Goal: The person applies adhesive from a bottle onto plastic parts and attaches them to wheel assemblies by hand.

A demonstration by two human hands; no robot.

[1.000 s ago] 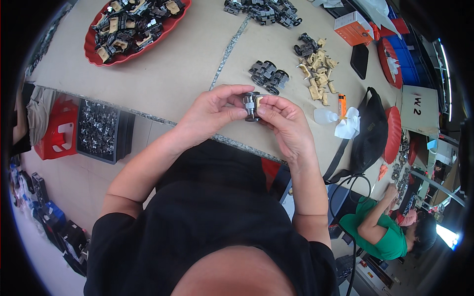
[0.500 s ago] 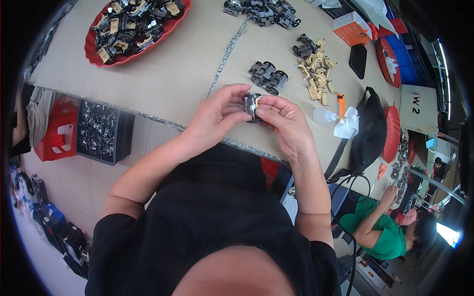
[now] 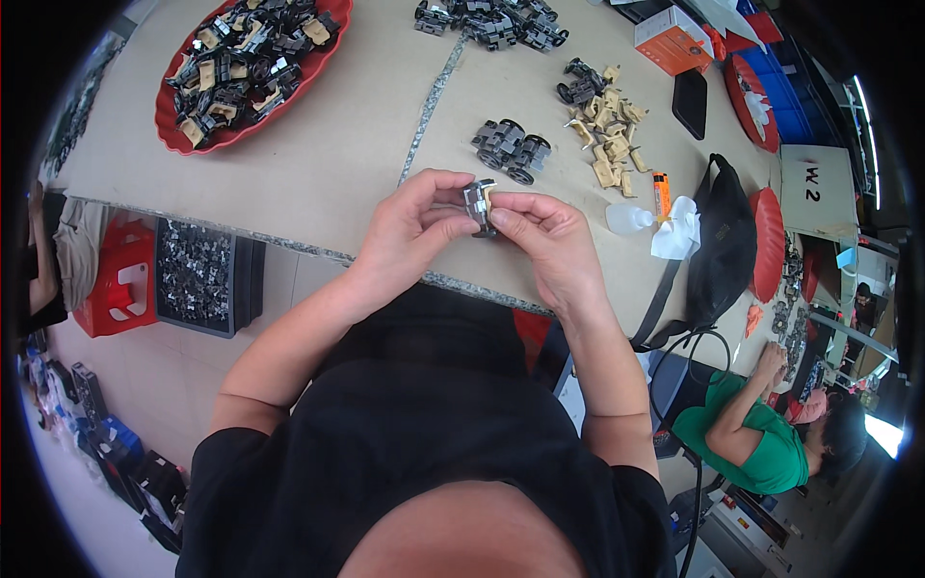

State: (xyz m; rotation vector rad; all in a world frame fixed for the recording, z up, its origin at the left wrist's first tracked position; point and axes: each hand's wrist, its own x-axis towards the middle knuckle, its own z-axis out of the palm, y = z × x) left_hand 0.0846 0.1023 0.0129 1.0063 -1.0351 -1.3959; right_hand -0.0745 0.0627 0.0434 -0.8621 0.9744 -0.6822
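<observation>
Above the table's near edge, my left hand point(image 3: 407, 229) and my right hand point(image 3: 551, 243) both grip a small toy car point(image 3: 476, 200), dark with silvery parts. My left thumb and fingers close on its left side; my right thumb and fingers pinch its right side, where a tan part shows. Fingers hide much of it. Just beyond lie a few black wheeled car bases point(image 3: 511, 151). Farther right is a loose pile of tan plastic parts point(image 3: 611, 130), with another dark car base point(image 3: 581, 85) beside it.
A red scalloped tray point(image 3: 252, 131) heaped with tan-and-black cars stands far left. More dark bases point(image 3: 496, 23) lie at the back. On the right are a small white bottle point(image 3: 628, 220), tissue point(image 3: 677, 231), black bag point(image 3: 723, 241) and phone point(image 3: 689, 104). A co-worker in green point(image 3: 756, 443) sits right.
The view has shifted slightly, so the table things sit a little differently in it. Both hands keep their grip on the toy car, which looks turned slightly.
</observation>
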